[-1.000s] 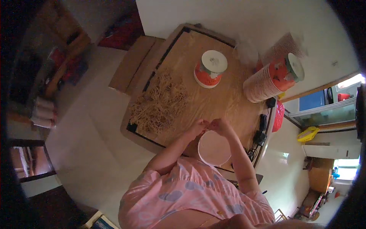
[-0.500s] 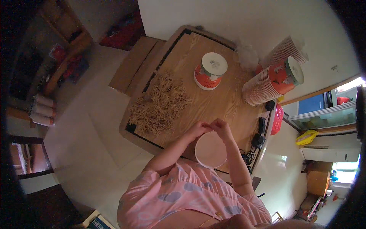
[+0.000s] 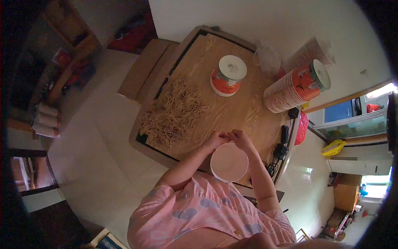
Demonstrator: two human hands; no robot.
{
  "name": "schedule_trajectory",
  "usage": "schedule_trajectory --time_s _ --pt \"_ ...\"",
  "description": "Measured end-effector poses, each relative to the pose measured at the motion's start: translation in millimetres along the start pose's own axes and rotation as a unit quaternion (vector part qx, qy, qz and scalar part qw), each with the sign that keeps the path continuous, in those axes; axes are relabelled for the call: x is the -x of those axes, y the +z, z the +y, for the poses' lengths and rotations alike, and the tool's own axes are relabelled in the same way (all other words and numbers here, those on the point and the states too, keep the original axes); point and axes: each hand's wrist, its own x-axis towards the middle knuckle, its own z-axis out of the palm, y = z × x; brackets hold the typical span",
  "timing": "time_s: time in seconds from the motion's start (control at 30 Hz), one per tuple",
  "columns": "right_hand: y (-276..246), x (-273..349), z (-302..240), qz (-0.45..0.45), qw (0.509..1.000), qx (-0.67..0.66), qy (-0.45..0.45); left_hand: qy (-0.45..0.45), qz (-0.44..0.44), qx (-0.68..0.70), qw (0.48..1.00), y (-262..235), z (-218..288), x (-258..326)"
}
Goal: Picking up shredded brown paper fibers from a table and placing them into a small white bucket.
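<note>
Pale wood tabletop (image 3: 244,112), head view. Left hand (image 3: 215,140) and right hand (image 3: 240,139) meet fingertip to fingertip just above the far rim of a white paper bowl (image 3: 229,162); fingers curled and pinched together, whatever is between them too small to tell. Bowl sits directly below both hands, near the table edge. Heap of dry noodles (image 3: 174,113) left of the left hand. Lidded orange tub (image 3: 228,75) beyond the hands. Stack of orange cups (image 3: 296,86) far right, lying tilted.
</note>
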Motion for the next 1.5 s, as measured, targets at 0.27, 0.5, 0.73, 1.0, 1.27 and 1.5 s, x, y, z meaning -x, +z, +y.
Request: schedule_trajectory --time_s 0.27,0.5,0.73,1.0,1.27,1.5 --pt "-1.9 -6.7 9.9 -0.003 0.998 -0.039 -0.052 -0.037 -0.011 -0.027 0.999 -4.0 -6.6 -5.0" --pt "-2.0 -11.6 24.6 -0.004 0.995 -0.030 -0.090 -0.043 -0.020 -0.048 0.998 -1.5 -5.2 -7.1" --pt "4.4 -8.7 10.0 0.057 0.994 -0.036 -0.083 -0.023 -0.004 -0.053 0.998 -1.3 -8.4 -9.5" --pt "5.3 -3.0 -3.2 0.144 0.988 0.008 -0.049 -0.035 -0.001 -0.051 0.998 -1.1 -1.4 -6.5" --pt "-1.5 -8.6 20.2 0.057 0.994 -0.057 -0.068 -0.026 0.004 -0.066 0.998 0.8 -15.3 -11.5" --pt "-8.2 0.7 18.5 0.010 0.987 -0.143 -0.076 -0.008 0.021 -0.063 0.998 0.5 -16.1 -9.3"
